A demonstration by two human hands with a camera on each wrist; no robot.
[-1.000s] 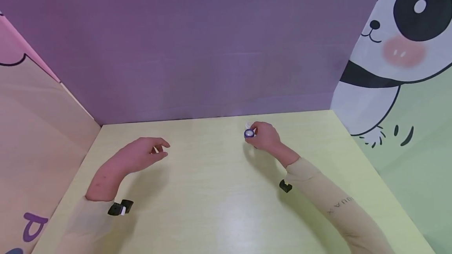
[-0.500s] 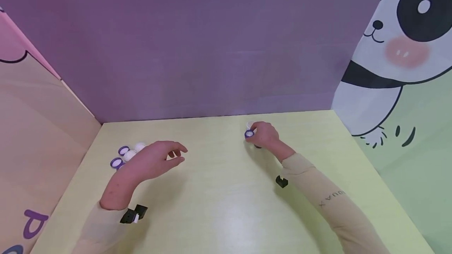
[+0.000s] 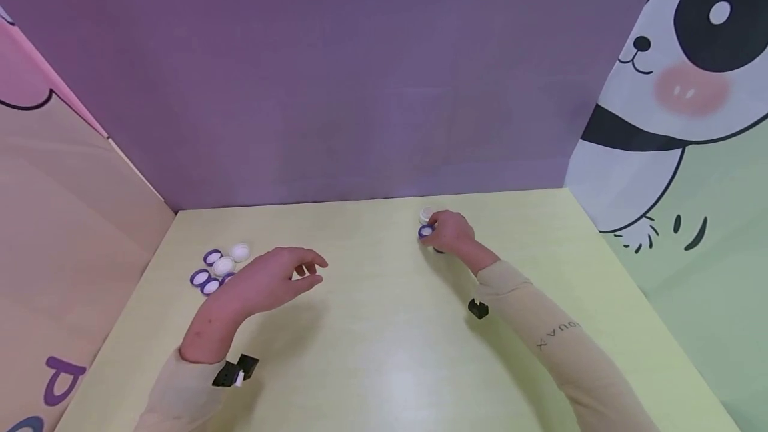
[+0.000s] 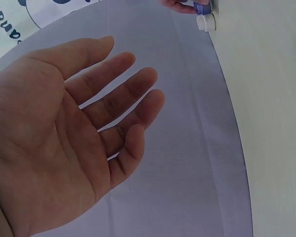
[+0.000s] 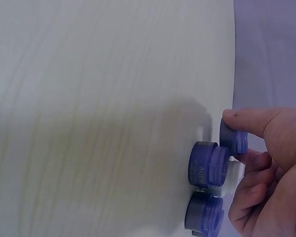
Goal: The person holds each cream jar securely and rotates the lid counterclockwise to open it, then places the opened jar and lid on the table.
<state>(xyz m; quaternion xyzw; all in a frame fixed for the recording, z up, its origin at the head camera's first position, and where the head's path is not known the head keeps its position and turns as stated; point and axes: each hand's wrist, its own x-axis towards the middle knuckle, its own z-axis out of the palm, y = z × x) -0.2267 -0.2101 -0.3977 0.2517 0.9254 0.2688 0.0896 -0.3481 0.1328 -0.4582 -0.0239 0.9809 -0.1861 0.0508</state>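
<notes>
My right hand (image 3: 451, 232) pinches a small purple jar (image 5: 232, 138) between thumb and fingers at the far right of the table. Two more lidless purple jars, one printed with lettering (image 5: 207, 165) and one lower in the right wrist view (image 5: 204, 215), stand close beside it. Just behind is a white jar (image 3: 426, 215). Whether the held jar touches its neighbours, I cannot tell. My left hand (image 3: 273, 280) hovers over the left part of the table, fingers loosely bent around nothing. Behind its wrist lie several lids, among them a white one (image 3: 241, 252) and a purple-rimmed one (image 3: 201, 277).
A purple wall panel (image 3: 360, 85) rises at the table's back edge. Printed side panels, one with a panda (image 3: 690, 85), flank the pale wooden table (image 3: 372, 325). Small black wrist devices (image 3: 237, 371) hang by both sleeves.
My left hand has moved to the right and slightly toward me, uncovering the lids behind it. The right hand has lowered a little with the purple jar.
</notes>
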